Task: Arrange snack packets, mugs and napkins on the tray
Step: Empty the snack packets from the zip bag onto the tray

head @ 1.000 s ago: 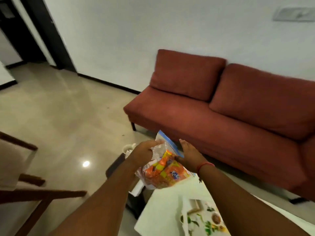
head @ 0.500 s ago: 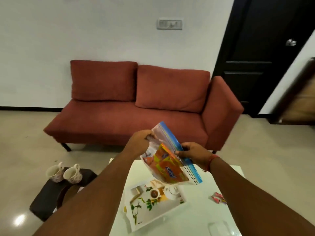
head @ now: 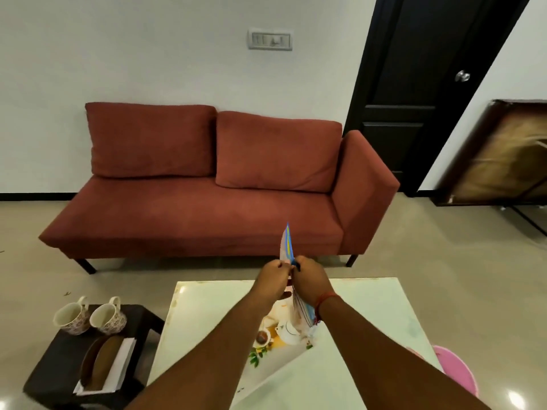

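Snack bag now edge-on, long axis upright, top edge pinched between left hand and right hand grips.

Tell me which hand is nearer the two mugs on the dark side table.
Left. The left hand is over the white table, on the side toward the mugs; the right hand sits just beyond it, sharing a grip on the zip bag.

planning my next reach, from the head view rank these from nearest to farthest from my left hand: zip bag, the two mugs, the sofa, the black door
1. zip bag: pinched by the left hand and the right hand, above the white table.
2. mugs: low on the left, on the dark side table.
3. sofa: beyond the table, against the wall.
4. black door: far right, behind the sofa's arm.
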